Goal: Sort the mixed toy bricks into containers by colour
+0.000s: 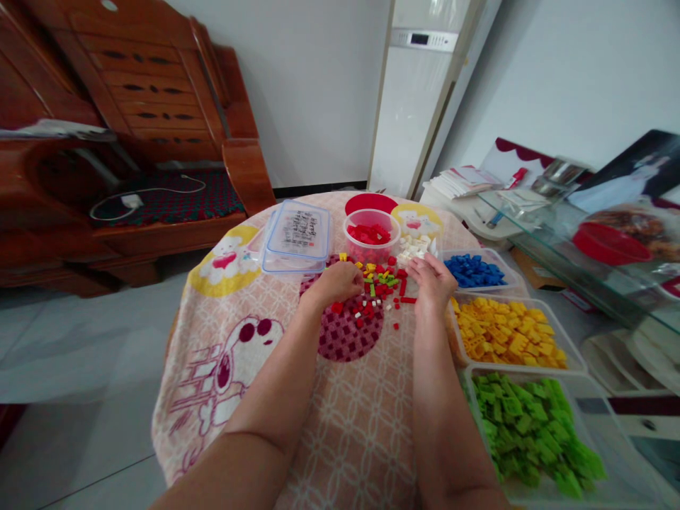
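Note:
My left hand (338, 285) is at the left edge of a loose pile of small toy bricks (378, 280), red, yellow, green and white, on the cloth. Its fingers are curled together, and whatever they may hold is hidden. To the right of the pile, my right hand (433, 282) lies with its fingers stretched out, close to a heap of white bricks (413, 248). No brick shows in it. Behind the pile stands a round clear tub (372, 248) holding red bricks (369, 234). A few red bricks lie between the hands.
Along the right edge stand boxes of blue bricks (474, 270), yellow bricks (504, 333) and green bricks (531, 425). Stacked clear lids (297, 237) lie at the back left on the patterned tablecloth (361, 432). A glass shelf (595, 273) is farther right; a wooden bench (170, 142) stands left.

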`<action>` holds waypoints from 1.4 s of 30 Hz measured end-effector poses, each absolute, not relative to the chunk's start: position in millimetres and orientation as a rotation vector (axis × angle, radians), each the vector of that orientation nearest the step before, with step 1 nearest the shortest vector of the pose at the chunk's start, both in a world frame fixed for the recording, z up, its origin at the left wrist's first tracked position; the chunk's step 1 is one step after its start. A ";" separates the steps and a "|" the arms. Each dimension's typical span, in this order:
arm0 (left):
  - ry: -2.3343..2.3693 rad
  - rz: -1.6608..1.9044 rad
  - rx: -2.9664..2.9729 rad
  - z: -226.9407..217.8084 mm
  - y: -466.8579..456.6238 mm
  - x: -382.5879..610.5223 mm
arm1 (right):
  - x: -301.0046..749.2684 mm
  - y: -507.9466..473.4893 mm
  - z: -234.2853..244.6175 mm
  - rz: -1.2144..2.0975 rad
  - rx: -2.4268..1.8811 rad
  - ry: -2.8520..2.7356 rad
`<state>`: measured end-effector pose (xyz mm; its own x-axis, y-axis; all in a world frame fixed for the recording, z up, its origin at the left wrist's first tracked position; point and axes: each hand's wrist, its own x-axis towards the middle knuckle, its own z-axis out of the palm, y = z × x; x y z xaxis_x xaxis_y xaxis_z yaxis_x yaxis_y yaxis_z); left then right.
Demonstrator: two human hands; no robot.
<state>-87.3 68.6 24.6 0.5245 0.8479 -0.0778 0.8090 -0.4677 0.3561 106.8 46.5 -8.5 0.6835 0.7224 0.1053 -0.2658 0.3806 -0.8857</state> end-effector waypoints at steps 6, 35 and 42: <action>1.346 0.428 2.282 23.3 72.6 -88.5 | 105.7 43.9 -10.4 0.710 -1.054 -0.594; 1.187 0.701 2.132 19.6 72.5 -84.0 | 89.9 37.0 -6.2 0.852 -1.141 -0.724; 1.158 0.462 2.262 16.5 65.1 -63.4 | 101.2 42.1 -4.6 0.694 -0.989 -0.576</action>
<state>-63.4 65.1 16.5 0.5697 0.8202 0.0515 0.6306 -0.4765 0.6126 101.2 42.1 -4.6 0.6508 0.7492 0.1235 -0.2599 0.3727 -0.8908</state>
